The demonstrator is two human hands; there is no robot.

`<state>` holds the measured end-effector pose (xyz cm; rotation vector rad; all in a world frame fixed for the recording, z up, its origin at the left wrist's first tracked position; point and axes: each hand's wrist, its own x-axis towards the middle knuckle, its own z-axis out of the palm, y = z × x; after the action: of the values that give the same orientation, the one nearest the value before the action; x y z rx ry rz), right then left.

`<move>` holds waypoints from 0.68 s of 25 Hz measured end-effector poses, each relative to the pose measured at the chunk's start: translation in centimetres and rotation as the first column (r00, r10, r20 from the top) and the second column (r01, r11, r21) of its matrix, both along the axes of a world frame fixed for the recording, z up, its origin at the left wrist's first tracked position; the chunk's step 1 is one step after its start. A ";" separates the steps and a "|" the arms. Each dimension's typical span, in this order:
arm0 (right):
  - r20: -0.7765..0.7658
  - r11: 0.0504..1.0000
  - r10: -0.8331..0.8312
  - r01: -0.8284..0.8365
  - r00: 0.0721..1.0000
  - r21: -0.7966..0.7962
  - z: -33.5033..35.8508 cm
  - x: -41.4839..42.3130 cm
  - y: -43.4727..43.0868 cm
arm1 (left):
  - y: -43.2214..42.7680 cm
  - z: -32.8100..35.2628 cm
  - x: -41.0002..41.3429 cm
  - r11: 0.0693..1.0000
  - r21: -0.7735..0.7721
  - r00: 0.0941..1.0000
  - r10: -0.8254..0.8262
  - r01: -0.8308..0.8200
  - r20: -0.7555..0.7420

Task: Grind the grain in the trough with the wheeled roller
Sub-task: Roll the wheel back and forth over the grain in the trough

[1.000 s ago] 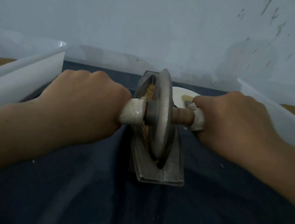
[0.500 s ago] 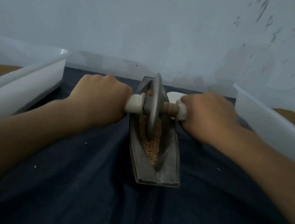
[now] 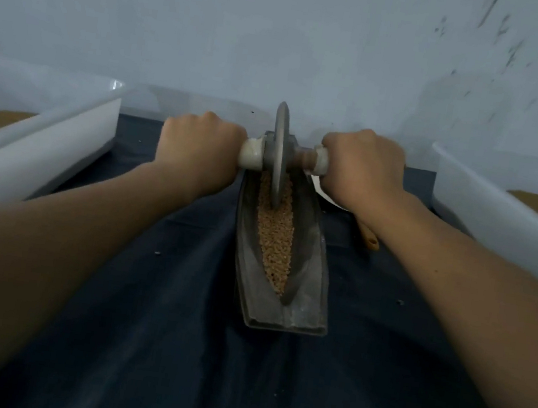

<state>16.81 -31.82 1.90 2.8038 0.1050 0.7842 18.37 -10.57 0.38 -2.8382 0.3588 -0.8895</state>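
- My left grip [image 3: 199, 149] is clenched, knuckles up, round the left end of the wheeled roller [image 3: 278, 156], with the fingers curled over its white handle sleeve [image 3: 251, 154].
- My right grip [image 3: 359, 168] is clenched the same way round the right end of the axle, tight against the other white sleeve.
- The roller stands upright on its edge at the far end of the trough [image 3: 310, 279], with its lower rim down in the grain [image 3: 274, 239].
- The grain lies as a long tan strip in the groove, running from the wheel toward the near tip.
- The grey, boat-shaped trough lies lengthwise between my forearms on a dark blue cloth [image 3: 174, 329].
- A small wooden piece [image 3: 371, 240] shows beside my right forearm; I cannot tell what it is.
- A white tub [image 3: 44, 144] stands to the left and another tub [image 3: 501, 215] to the right, each holding brown material.
- A pale wall [image 3: 284, 33] rises behind.
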 end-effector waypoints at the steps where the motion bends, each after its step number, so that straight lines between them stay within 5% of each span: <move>1: -0.020 1.000 0.029 -0.029 0.999 -0.007 -0.1 -1.2 -0.3 | 0.5 -0.2 -1.2 1.000 0.021 1.000 -0.021 0.021 0.010; 6: 0.060 0.977 0.212 -0.212 0.976 0.000 -1.7 -9.8 -3.2 | 3.4 0.6 -8.2 0.957 0.199 0.948 -0.252 0.213 0.195; 12: 0.019 0.994 0.053 -0.055 0.998 0.090 -2.2 -3.0 -1.1 | 0.4 -0.4 -2.5 0.986 0.164 0.993 -0.027 0.008 0.114; 17: -0.131 0.978 0.057 -0.029 0.990 0.205 -2.0 -1.7 -1.3 | -1.4 1.9 -1.6 0.981 0.190 0.997 -0.042 0.029 0.066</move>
<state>15.14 -33.13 -0.08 3.0576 0.1144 0.6446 16.75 -11.99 2.24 -2.6287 0.4598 -0.9071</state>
